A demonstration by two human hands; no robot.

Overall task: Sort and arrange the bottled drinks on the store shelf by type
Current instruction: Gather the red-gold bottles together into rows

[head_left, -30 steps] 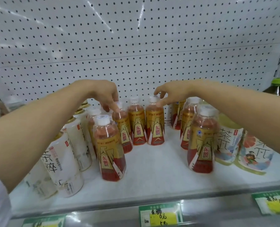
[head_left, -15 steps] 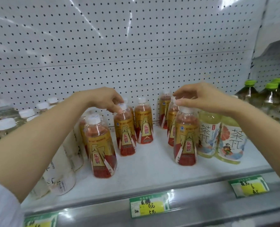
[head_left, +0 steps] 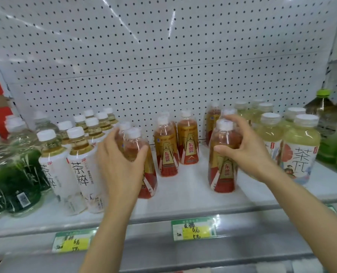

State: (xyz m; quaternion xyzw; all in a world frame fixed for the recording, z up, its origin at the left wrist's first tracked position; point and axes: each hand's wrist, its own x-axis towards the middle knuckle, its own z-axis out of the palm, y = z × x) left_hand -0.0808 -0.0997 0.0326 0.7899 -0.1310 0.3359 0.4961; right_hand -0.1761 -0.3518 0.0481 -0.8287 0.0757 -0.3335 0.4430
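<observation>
Several red-and-gold drink bottles with white caps stand on the white shelf [head_left: 183, 192]. My left hand [head_left: 120, 166] grips the front left one [head_left: 142, 154] round its body. My right hand [head_left: 244, 152] grips the front right one [head_left: 223, 174] at its shoulder. Between my hands, further back, stand two more red-and-gold bottles [head_left: 166, 152], [head_left: 188, 142], and another [head_left: 213, 121] is behind my right hand. White-labelled tea bottles [head_left: 81, 166] are grouped to the left. Pale yellow tea bottles [head_left: 301, 150] stand to the right.
Large green bottles [head_left: 12, 174] fill the far left, and dark green-capped bottles [head_left: 329, 131] the far right. A white pegboard wall [head_left: 163, 66] backs the shelf. Price tags [head_left: 193, 229], [head_left: 73, 243] sit on the front rail.
Both hands have dropped from the bottle caps further back to the two front red-and-gold bottles and closed round them. The view has pulled back, showing more bottles at both sides.
</observation>
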